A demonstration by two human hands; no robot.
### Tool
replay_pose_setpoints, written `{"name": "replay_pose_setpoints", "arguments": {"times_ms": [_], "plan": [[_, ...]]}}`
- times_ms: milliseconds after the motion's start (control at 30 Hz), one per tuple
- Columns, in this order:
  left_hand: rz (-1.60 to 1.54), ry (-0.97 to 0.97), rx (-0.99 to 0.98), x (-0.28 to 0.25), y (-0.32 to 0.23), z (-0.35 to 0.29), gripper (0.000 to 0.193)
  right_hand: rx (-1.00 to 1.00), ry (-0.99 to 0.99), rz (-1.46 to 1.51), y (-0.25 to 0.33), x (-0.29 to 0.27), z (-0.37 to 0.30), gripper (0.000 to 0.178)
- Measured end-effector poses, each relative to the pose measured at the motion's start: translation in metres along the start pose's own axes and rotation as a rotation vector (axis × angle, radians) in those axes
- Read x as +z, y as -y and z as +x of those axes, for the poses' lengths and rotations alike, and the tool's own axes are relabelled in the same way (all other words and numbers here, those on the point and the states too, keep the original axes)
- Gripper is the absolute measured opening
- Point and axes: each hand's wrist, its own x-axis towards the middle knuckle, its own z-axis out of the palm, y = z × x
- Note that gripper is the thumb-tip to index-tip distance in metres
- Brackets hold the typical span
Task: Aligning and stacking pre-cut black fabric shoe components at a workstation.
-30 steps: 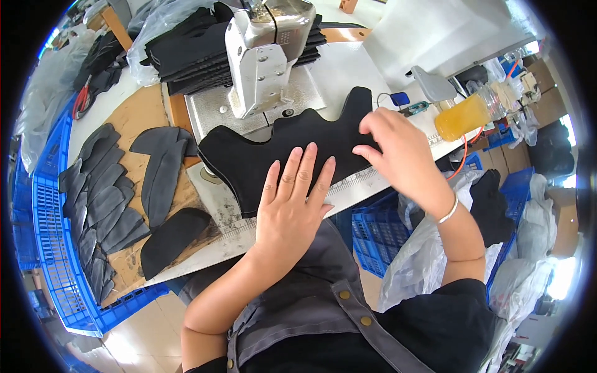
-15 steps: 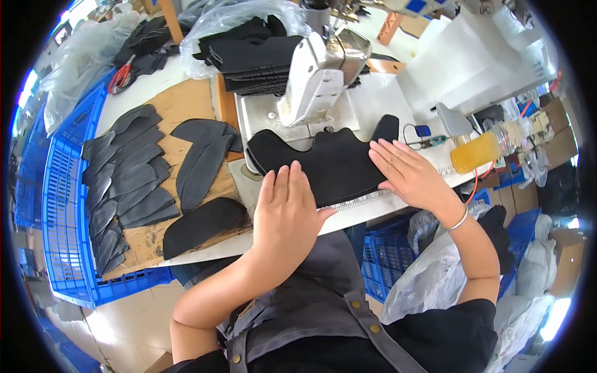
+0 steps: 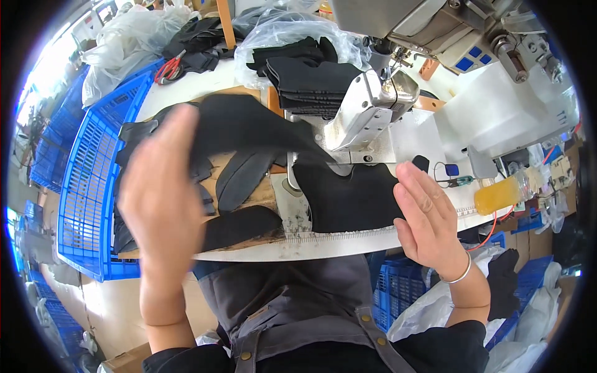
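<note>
Since prev. frame: 1 upper blk panel (image 3: 239, 121) raised leftwd beside L hand (image 3: 163, 193), fingers blurred, grip can't be told | 1 lower blk panel (image 3: 354, 205) laid flat near 1 sewing mach. (image 3: 365, 109), R hand (image 3: 429, 217) held at its R end, fingers extended | 1 jar (image 3: 496, 196) seen

Sewing-machine post (image 3: 359, 115) — bare metal, glossy. Flat black panel (image 3: 348, 202) — matt, smooth, cloth-like. Slatted crate (image 3: 93, 186): blue plastic, semi-gloss. Upper-left bag (image 3: 127, 50): clear plastic film, wrinkled, shiny. Brown board (image 3: 264, 194): matt, surface rough, scuffed. Bangle (image 3: 466, 271): polished, metallic-looking.
</note>
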Motion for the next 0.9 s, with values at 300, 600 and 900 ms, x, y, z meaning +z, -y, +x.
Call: {"name": "replay_pose_setpoints", "arguments": {"times_ms": [300, 600, 900], "plan": [[0.063, -0.148, 0.151, 0.134, 0.030, 0.100, 0.038, 0.038, 0.019, 0.064, 0.002, 0.002, -0.019, 0.039], [-0.470, 0.132, 0.212, 0.133, 0.018, 0.058, 0.043, 0.166, 0.167, 0.185, 0.003, 0.010, -0.034, 0.034], [-0.406, 0.426, 0.035, 0.145, 0.015, -0.028, 0.025, 0.022, 0.179, 0.266, 0.004, 0.055, 0.020, 0.035]]}}
